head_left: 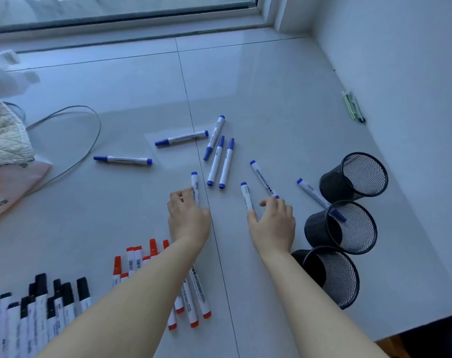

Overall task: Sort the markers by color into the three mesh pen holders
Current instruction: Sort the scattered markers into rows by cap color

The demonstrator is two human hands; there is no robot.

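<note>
Several blue markers [181,138] lie scattered on the tiled floor. My left hand [187,215] grips the lower part of one blue marker [194,183]. My right hand [274,223] touches the ends of two others [246,195] [263,178], thumb spread, fingers slightly bent. Three black mesh holders stand in a row at the right: far [332,188], middle [316,229], near [348,290]. One blue marker [313,193] leans with its cap end over the middle holder's rim. Red markers [132,262] lie grouped under my left arm and black markers [44,306] at the bottom left.
A grey cable loop [92,140] lies on the floor at the left beside quilted fabric [2,135] and a plastic bag [13,192]. A green pen [352,107] lies along the right wall. A window sill runs across the back.
</note>
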